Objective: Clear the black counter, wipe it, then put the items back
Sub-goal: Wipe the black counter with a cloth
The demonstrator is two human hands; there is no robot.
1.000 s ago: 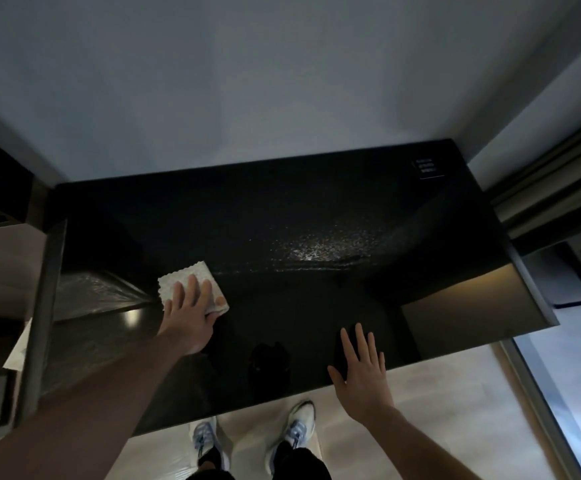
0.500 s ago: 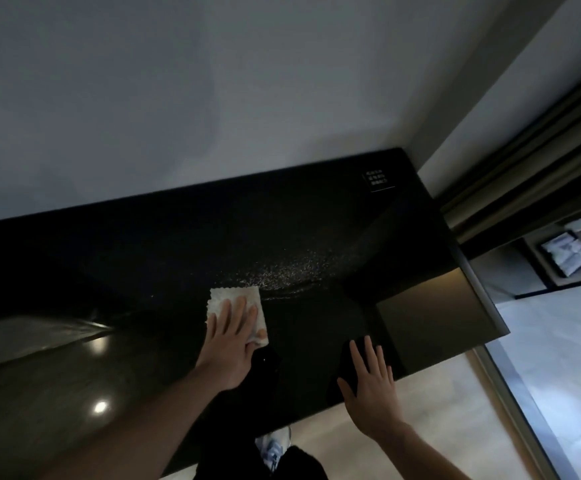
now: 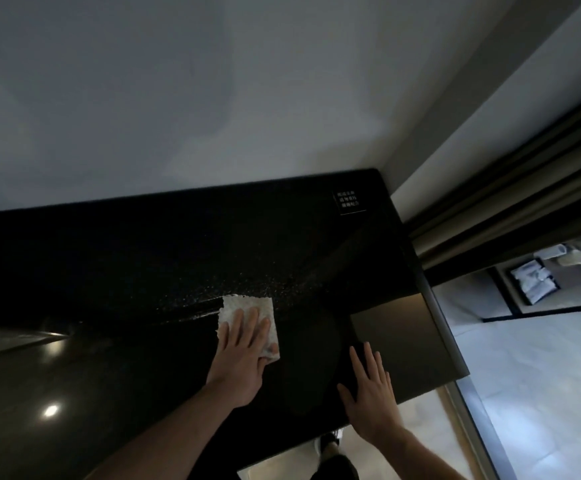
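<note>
A flat left hand (image 3: 244,355) is pressing a white cloth (image 3: 247,315) on the black counter (image 3: 143,258).
The right hand (image 3: 372,396) is lying flat and open near the counter's front edge, by a grey wall (image 3: 212,98).

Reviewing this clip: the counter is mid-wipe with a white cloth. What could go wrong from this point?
The left hand presses the white cloth flat on the black counter; pale specks lie just beyond it, so a short stroke may leave them behind. The small sign stands in the far right corner; a wide sweep might knock it. The right hand rests near the front edge, where wet gloss could let it slip.
</note>
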